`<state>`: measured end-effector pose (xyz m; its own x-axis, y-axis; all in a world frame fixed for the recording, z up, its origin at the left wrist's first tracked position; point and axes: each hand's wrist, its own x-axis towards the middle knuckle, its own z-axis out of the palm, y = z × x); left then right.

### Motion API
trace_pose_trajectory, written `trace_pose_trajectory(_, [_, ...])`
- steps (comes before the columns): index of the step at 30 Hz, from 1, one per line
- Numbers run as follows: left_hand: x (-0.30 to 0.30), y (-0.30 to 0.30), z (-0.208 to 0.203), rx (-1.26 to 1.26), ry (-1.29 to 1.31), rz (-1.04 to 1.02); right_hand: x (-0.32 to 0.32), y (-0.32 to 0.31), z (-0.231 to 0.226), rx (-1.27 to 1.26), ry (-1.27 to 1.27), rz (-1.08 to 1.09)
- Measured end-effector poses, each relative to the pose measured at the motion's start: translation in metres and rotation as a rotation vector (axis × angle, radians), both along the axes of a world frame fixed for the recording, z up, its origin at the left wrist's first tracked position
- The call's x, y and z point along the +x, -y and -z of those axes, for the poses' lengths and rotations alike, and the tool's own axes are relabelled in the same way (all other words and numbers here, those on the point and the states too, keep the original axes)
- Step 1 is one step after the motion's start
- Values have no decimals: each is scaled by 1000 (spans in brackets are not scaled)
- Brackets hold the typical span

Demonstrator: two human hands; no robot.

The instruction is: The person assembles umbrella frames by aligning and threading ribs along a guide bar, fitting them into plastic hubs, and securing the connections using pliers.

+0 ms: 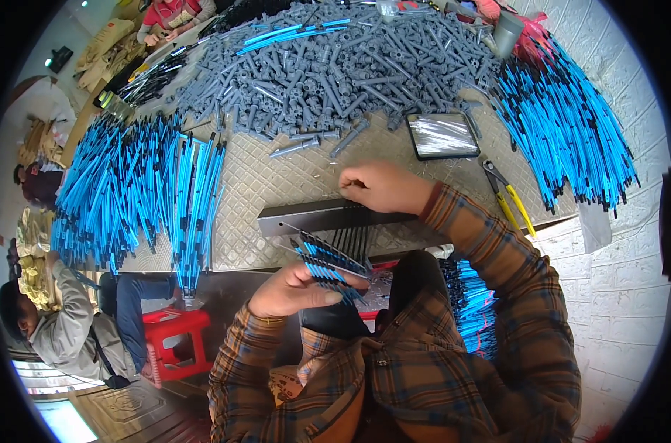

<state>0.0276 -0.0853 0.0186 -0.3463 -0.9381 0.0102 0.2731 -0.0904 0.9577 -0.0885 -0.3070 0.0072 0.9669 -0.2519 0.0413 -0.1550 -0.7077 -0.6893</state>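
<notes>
Near the table's front edge, my left hand is closed round a fan of thin blue-and-black rods, its thumb lying across their lower part. The rods' dark upper ends reach toward a long dark metal bar lying on the table. Just above that bar is my right hand, its fingers curled in a pinch. Whatever its fingertips hold, if anything, is too small to make out. Behind my right hand lies a black tray of thin silvery pins.
A big heap of grey plastic parts covers the table's back. Piles of blue rods lie at left and right. Yellow-handled pliers rest at the right edge. A red stool and a seated person are at left.
</notes>
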Motion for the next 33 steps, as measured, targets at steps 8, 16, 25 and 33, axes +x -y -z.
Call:
trace_pose_trajectory(8, [5,-5,-1,20,44,-65,-18,-7,-33,-540,162,-484])
trace_pose_trajectory(16, [-12,-17,0,7,68,-46,-23,-32,-64,-754,-95,-622])
trace_pose_trajectory(25, [-76,-132,-21,428,326,35,-104,-147,21,-293,-434,-522])
trace_pose_trajectory(33, [-83,-134,-64,374,559,-219,-123,-185,59,298,-339,-552])
